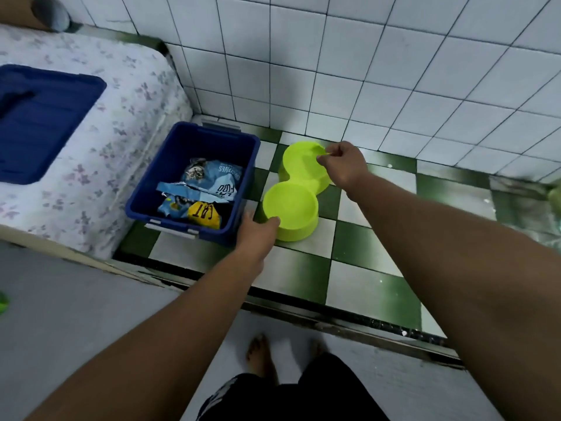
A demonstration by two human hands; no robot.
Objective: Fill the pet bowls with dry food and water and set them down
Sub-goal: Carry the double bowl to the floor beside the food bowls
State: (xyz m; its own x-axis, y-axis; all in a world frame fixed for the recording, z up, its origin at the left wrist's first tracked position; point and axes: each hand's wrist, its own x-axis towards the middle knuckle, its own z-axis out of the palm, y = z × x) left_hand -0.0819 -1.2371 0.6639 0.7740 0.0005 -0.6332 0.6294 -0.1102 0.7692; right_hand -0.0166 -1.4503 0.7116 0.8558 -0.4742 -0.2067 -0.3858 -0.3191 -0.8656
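On floor (355,284) by wall corner, beside blue bin (142,189) w/ food bags (209,183): double bowl (291,202), empty. Left grip (258,235) clamped on near rim, right grip (343,165) pinches far rim. Prob pickup step; next: level lift, fill.

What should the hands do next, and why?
Probably free one hand and reach for a cat food bag in the blue bin. The left hand and right hand grip the green double bowl, both cups look empty, and the bin stands beside it.
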